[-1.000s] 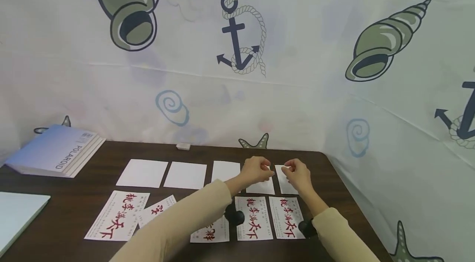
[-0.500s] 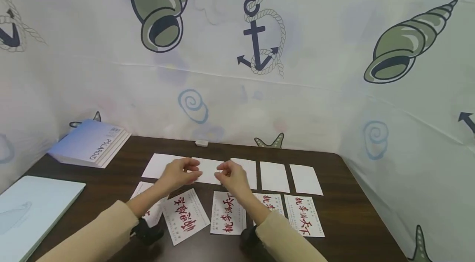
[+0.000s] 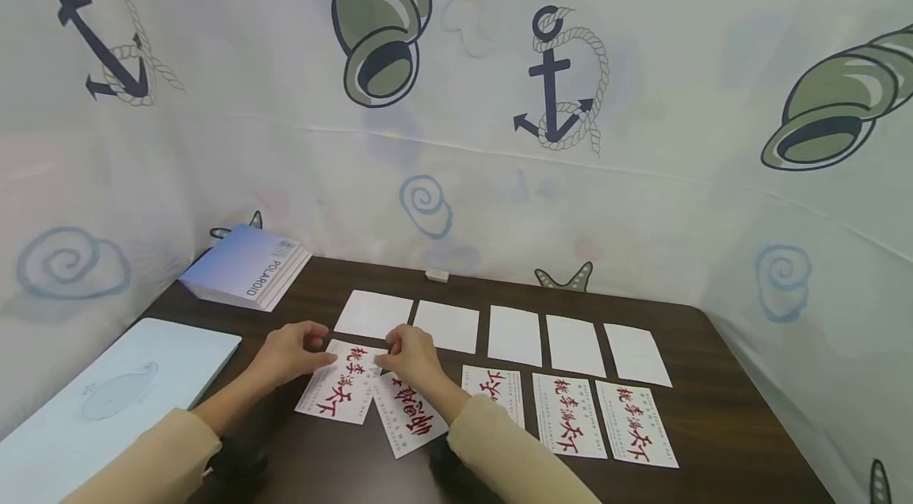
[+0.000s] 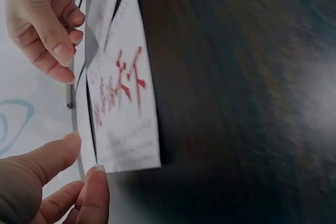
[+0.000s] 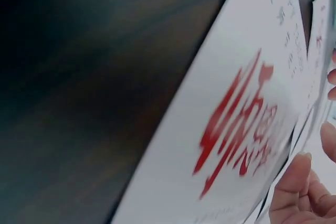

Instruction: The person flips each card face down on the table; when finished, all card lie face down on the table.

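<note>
Around the upper part of the leftmost printed card (image 3: 335, 393) are my two hands, thumbs and fingers bent toward each other. My left hand (image 3: 288, 353) is at its upper left corner, and my right hand (image 3: 417, 361) at its upper right. In the left wrist view, a gap shows between the left thumb (image 4: 55, 156) and fingers, with nothing held. The right wrist view likewise shows the right thumb and fingers apart, beside a card with red brush characters (image 5: 236, 124). A tilted printed card (image 3: 410, 417) lies partly under my right forearm, its corner against the leftmost card.
Several blank white cards (image 3: 513, 335) form a row behind the printed ones. More printed cards (image 3: 569, 417) lie to the right. A blue POLAROID box-like stack (image 3: 246, 262) stands back left, a pale board with a faint whale drawing (image 3: 121, 385) in front. A small white block (image 3: 437, 276) sits at the rear edge.
Both hands have travelled from the right end of the card rows to the left end, over the blank cards and then down to the leftmost printed card. The head view has turned left.
</note>
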Available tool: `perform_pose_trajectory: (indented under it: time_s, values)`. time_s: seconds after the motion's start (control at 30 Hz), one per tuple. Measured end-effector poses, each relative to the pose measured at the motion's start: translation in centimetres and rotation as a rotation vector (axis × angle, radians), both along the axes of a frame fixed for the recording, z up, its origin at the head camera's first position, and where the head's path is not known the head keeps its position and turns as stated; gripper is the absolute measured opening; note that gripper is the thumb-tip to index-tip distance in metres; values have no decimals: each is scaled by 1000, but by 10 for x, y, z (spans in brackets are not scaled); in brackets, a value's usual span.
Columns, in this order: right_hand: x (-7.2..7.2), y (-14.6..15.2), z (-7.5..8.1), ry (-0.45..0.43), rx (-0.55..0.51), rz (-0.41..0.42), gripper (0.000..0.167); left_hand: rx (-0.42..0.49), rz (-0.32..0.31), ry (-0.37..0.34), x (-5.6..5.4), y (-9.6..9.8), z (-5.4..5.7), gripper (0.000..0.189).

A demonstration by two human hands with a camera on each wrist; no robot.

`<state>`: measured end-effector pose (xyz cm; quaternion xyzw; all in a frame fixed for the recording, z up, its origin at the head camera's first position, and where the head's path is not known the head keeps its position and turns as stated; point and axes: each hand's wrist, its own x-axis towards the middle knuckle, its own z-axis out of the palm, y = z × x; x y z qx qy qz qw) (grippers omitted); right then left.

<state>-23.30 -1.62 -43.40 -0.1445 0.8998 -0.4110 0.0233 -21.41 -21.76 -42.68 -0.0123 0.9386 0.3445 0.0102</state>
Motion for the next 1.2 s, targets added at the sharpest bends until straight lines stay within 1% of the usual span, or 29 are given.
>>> perform_pose_trajectory:
  time_s: [0.2, 0.33, 0.4, 0.5, 0.6, 0.67, 0.77, 0.87, 0.93, 1.0, 1.1, 1.17, 1.2]
  values:
    - [-1, -6, -1, 12, 126, -30, 29, -26, -11, 13, 0, 4, -4, 50]
    - [-1, -9, 0, 10, 166, -41, 31, -27, -16, 27, -1, 5, -6, 47]
    - [-1, -10, 0, 12, 161, -41, 31, -22, -19, 34, -1, 4, -7, 45]
    - [0, -12, -1, 27, 127, -35, 29, -17, -15, 32, -3, 4, -7, 41]
    - [1, -13, -3, 54, 89, -31, 26, -23, 15, 45, -4, 2, -7, 32]
    - [1, -14, -5, 67, 73, -31, 25, -28, 37, 69, -4, 0, -6, 25]
    - [2, -17, -5, 58, 78, -26, 25, -24, 49, 108, -5, -5, -5, 17]
    - [5, -19, -4, 48, 69, -20, 25, -20, 40, 106, -6, -10, -2, 13]
    - [8, -21, -2, 35, 23, -14, 23, -13, 33, 90, -7, -12, 1, 13]
    - [14, -25, -1, -2, -63, 13, 21, -4, 26, 77, -7, -14, 5, 13]
    - [26, -34, 3, -92, -207, 75, 19, 4, 7, 81, -9, -14, 14, 12]
    - [34, -42, 7, -159, -289, 113, 22, 0, -5, 94, -9, -13, 21, 11]
    - [37, -45, 8, -180, -318, 123, 24, -2, -11, 100, -10, -12, 24, 10]
